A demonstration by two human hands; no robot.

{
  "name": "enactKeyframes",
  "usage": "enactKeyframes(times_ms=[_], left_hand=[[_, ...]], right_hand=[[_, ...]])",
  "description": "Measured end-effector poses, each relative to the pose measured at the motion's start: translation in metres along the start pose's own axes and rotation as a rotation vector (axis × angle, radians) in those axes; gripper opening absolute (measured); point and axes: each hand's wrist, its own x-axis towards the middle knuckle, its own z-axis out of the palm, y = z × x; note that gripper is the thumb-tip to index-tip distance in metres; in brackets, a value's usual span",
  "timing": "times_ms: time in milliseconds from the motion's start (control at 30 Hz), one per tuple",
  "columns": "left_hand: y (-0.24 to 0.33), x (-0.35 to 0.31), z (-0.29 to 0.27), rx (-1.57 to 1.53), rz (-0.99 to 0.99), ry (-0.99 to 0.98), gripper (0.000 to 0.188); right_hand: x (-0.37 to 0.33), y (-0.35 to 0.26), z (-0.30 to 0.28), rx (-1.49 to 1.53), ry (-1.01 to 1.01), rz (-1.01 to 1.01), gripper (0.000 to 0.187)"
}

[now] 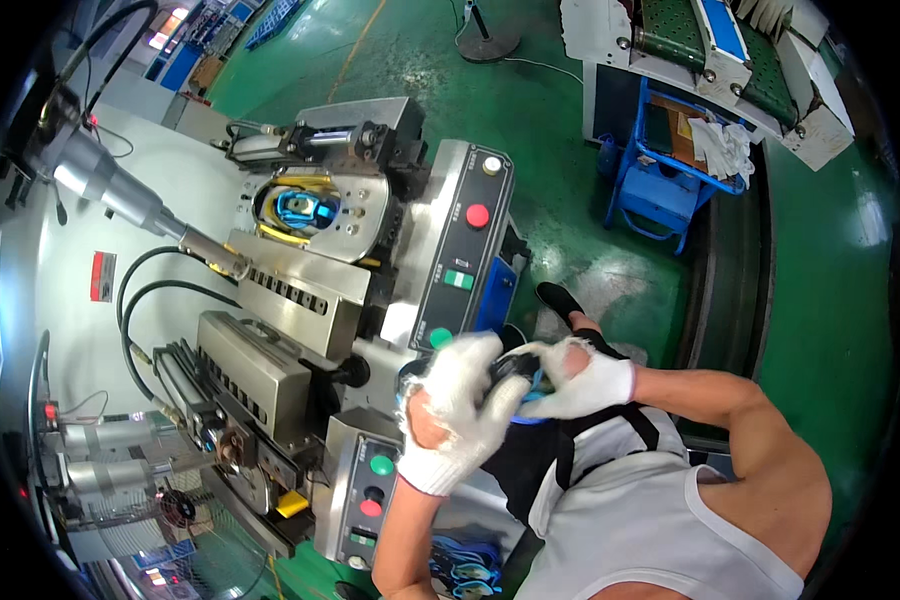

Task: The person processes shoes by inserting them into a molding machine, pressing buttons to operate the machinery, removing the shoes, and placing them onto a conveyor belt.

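Observation:
Both my hands wear white knit gloves with torn patches. They meet in front of my body, beside the machine's front edge. Between them is a black and blue piece (pixel 513 370) that looks like a shoe upper, mostly hidden by the gloves. My left hand (pixel 455 415) closes on its left side, somewhat blurred. On its right side, my right hand (pixel 585 382) grips it with bent fingers. A blue and black piece (pixel 305 208) of similar colour sits inside the machine's metal clamp (pixel 365 215), ringed by yellow.
A control panel (pixel 460 250) with coloured buttons stands just beyond my hands; a second panel (pixel 365 495) is nearer. Several blue and black pieces (pixel 465 570) lie below. To the far right stands a blue cart (pixel 660 195) with white gloves (pixel 725 148), near a conveyor (pixel 670 45).

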Motion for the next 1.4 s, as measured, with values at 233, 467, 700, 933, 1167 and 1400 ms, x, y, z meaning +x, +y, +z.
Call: enactKeyframes(times_ms=[233,467,700,933,1167,1400], left_hand=[[-0.190,0.161,-0.071,0.310,-0.273,0.630,0.055],[-0.389,0.269,-0.146,0.654,-0.583,0.677,0.067],[-0.379,0.282,-0.136,0.375,-0.507,0.818,0.030],[-0.206,0.197,-0.126,0.083,-0.113,1.195,0.031],[-0.120,-0.001,-0.052,-0.115,0.488,0.805,0.020],[-0.126,-0.190,0.072,-0.283,-0.172,0.221,0.039]], right_hand=[[-0.036,0.107,-0.019,0.658,0.387,0.352,0.073],[-0.044,0.136,-0.029,0.654,0.575,0.551,0.052],[-0.030,0.135,-0.030,0.639,0.339,0.685,0.056],[-0.007,0.115,-0.007,0.675,0.508,0.456,0.074],[0.117,0.022,-0.054,0.244,0.587,0.058,0.063],[0.353,-0.152,-0.077,-0.388,0.392,-0.078,0.078]])
